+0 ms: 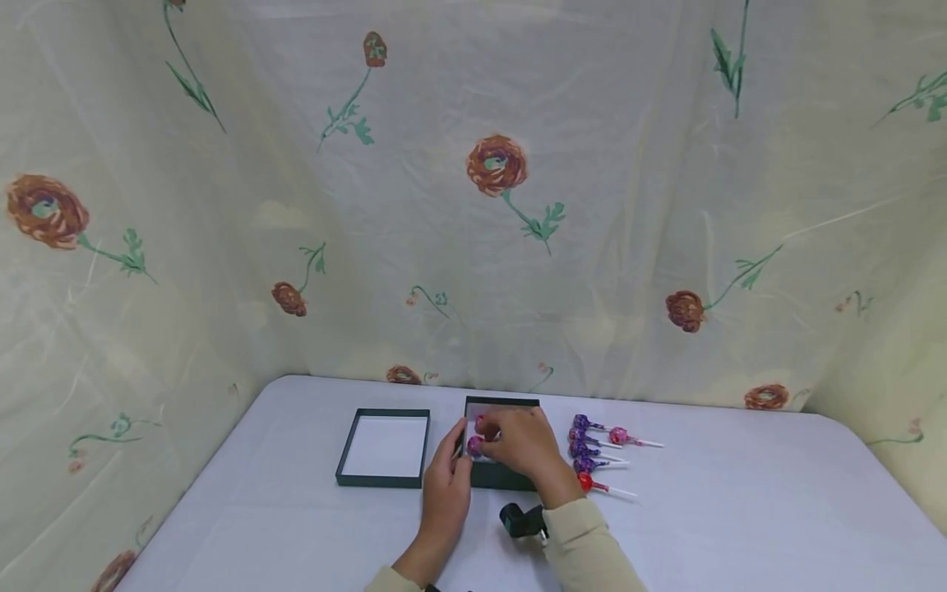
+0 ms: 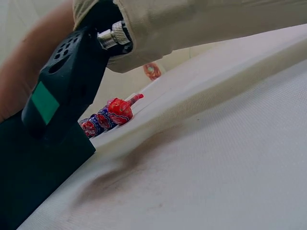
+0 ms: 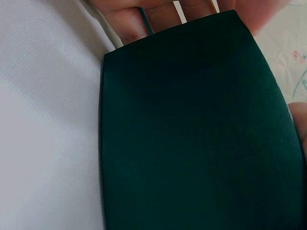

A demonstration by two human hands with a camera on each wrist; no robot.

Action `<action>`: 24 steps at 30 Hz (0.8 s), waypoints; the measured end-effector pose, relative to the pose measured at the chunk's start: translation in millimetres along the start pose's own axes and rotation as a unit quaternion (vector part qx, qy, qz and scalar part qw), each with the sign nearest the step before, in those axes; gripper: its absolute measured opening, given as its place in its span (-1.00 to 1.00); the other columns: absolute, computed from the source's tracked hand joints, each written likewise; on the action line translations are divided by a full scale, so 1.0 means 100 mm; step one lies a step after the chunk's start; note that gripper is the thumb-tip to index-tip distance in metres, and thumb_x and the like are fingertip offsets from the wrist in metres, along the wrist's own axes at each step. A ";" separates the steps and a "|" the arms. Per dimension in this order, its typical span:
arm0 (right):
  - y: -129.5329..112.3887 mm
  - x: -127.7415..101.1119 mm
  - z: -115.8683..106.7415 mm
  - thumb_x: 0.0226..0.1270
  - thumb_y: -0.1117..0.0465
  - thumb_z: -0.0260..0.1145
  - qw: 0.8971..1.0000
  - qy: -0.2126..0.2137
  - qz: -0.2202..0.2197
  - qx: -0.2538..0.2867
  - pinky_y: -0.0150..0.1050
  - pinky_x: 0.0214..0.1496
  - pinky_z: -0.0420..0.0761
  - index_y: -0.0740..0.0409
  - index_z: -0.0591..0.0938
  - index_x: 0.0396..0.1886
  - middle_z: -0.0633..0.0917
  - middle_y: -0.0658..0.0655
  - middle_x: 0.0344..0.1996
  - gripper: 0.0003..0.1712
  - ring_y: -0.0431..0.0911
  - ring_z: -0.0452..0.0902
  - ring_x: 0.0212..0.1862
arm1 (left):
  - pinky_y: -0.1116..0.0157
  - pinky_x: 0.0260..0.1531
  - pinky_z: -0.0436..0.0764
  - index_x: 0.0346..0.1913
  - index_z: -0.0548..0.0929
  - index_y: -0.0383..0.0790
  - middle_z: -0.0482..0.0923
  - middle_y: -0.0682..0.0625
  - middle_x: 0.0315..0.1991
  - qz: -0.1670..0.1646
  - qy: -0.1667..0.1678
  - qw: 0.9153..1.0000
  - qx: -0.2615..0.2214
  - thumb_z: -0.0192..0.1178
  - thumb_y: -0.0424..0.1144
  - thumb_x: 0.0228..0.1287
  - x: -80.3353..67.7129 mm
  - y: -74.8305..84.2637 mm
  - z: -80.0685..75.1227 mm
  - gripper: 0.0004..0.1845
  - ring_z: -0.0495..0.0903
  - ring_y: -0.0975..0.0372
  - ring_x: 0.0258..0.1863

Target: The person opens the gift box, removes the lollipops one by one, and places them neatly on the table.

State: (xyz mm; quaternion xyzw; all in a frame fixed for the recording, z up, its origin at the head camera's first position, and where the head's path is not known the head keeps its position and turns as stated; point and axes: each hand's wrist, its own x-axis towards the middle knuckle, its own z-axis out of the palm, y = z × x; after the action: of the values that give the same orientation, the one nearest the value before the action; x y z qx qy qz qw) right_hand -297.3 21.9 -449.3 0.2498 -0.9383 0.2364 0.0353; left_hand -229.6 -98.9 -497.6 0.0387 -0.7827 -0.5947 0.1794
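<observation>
A dark green box [image 1: 503, 475] holds lollipops [image 1: 474, 446] with pink and purplish wrappers at its left end. My left hand [image 1: 446, 489] grips the box's left side; its fingers [image 3: 165, 17] show past the box end in the right wrist view. Reaching over the box from the right, my right hand [image 1: 524, 444] has curled fingers and pinches a lollipop by its wrapped head. Its grip is partly hidden by the hand itself. In the left wrist view, the box's outer wall [image 2: 38, 177] stands below the right sleeve [image 2: 158, 28].
Right of the box lie several purple lollipops [image 1: 584, 448], a pink one [image 1: 620, 436] and a red one [image 1: 586, 482]. A green-rimmed box lid [image 1: 381, 482] lies on the left. A black camera [image 1: 521, 520] is strapped to my right wrist. Flowered cloth [image 1: 592, 247] hangs behind the white table [image 1: 710, 510].
</observation>
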 end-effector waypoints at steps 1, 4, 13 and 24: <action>0.00 0.00 0.00 0.14 0.07 0.43 1.000 -0.002 0.002 -0.001 -0.02 0.02 0.34 -0.03 0.73 -0.27 0.73 -0.09 -0.40 -0.83 -0.15 0.58 -0.26 | 0.10 0.16 0.51 0.38 0.38 -0.03 0.36 0.07 0.36 0.000 0.001 1.000 0.001 -0.06 -0.35 0.39 0.00 0.00 0.00 -0.49 0.45 0.18 0.15; -0.02 0.01 0.00 0.13 0.05 0.44 1.000 -0.007 0.009 -0.010 -0.04 -0.01 0.33 -0.02 0.75 -0.25 0.73 -0.10 -0.41 -0.79 -0.15 0.59 -0.27 | 0.13 0.13 0.53 0.37 0.39 -0.02 0.37 0.08 0.35 -0.001 0.004 1.000 0.002 -0.06 -0.35 0.38 0.01 -0.01 0.01 -0.48 0.46 0.18 0.13; -0.04 0.02 -0.02 0.07 0.06 0.48 0.999 -0.017 0.020 -0.028 -0.02 0.00 0.34 -0.04 0.76 -0.34 0.71 -0.14 -0.49 -0.84 -0.18 0.57 -0.33 | 0.07 0.17 0.50 0.38 0.38 -0.02 0.35 0.07 0.36 0.003 -0.002 1.000 -0.001 -0.07 -0.35 0.39 0.01 -0.02 0.01 -0.49 0.45 0.13 0.18; -0.03 0.03 -0.01 0.07 0.03 0.48 0.999 -0.006 0.017 -0.029 -0.03 0.01 0.36 -0.07 0.74 -0.38 0.70 -0.16 -0.49 -0.86 -0.19 0.56 -0.34 | 0.08 0.16 0.51 0.38 0.38 -0.03 0.35 0.07 0.37 -0.001 -0.003 1.000 -0.005 -0.07 -0.36 0.38 0.00 0.00 0.00 -0.48 0.44 0.13 0.18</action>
State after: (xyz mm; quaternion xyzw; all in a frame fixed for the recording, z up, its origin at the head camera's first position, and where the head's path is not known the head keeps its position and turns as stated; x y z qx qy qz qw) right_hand -298.2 19.1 -447.0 0.2343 -0.9490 0.2086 0.0328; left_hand -229.5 -99.1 -497.7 0.0367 -0.7805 -0.5986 0.1763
